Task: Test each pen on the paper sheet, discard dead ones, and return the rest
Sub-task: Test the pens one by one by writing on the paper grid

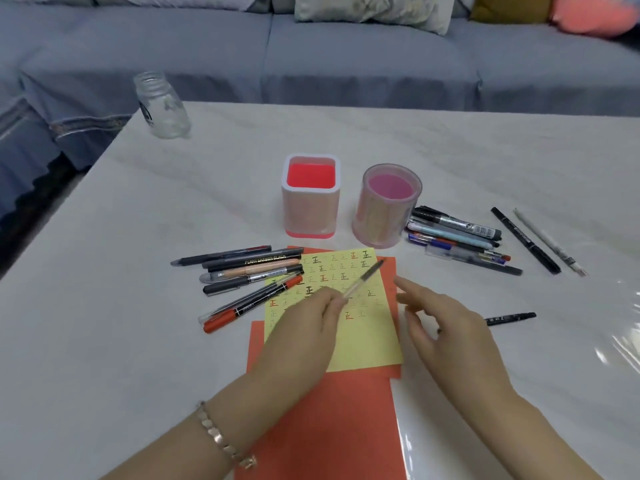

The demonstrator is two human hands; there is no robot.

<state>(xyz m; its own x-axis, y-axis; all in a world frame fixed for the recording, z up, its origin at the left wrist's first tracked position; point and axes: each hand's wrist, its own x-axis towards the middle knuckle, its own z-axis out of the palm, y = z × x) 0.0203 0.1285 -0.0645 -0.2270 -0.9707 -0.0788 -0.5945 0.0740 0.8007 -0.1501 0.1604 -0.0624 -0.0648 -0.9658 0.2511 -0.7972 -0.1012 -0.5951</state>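
While my left hand [304, 327] is pinching a clear-barrelled pen [362, 278] by its near end, slanted above the yellow paper sheet [367, 344], my right hand [450, 327] is hovering beside it, fingers [415, 292] slack and empty; best, I judge, pulling the dark cap [376, 266] straight off.

Bare forearms [540, 441], rose-gold link bracelet [221, 436] on left wrist

Views: one. Head-worn wide-angle camera, sited above the near side of the white marbled table [138, 220], facing forward and down. Close range: yellow paper sheet [367, 341] at lower centre, directly beneath. Far limit: grey-blue sofa [346, 64] across the top. Straight lines bow toward frame edges.
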